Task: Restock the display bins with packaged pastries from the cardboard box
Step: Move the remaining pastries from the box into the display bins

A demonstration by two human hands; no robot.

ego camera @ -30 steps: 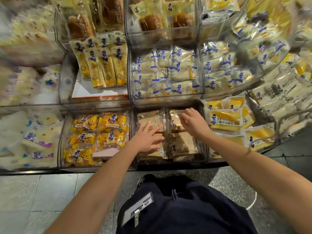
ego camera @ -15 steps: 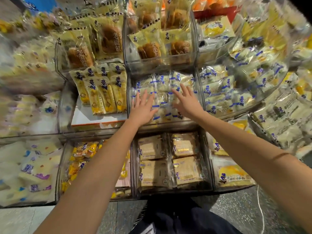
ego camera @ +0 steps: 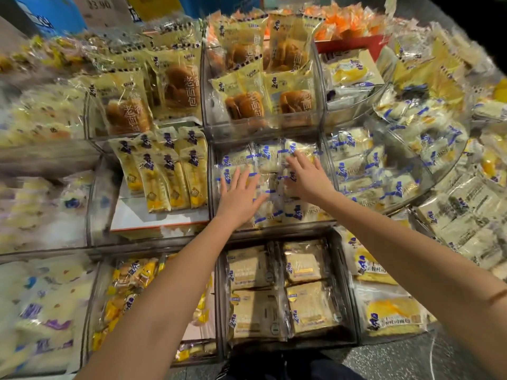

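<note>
Tiered clear display bins (ego camera: 290,228) fill the view. The central bin holds blue-and-white packaged pastries (ego camera: 274,159). The left hand (ego camera: 241,198) lies flat on them at the bin's 8 o'clock, fingers straight and spread. The right hand (ego camera: 308,179) touches them at 3 o'clock, fingers apart.

A shop's bakery display.
Tiered clear plastic bins (ego camera: 210,174) hold rows of wrapped pastries (ego camera: 244,104) in branded packets, with a printed price sign (ego camera: 100,6) standing behind them, above a speckled floor (ego camera: 397,360).
</note>
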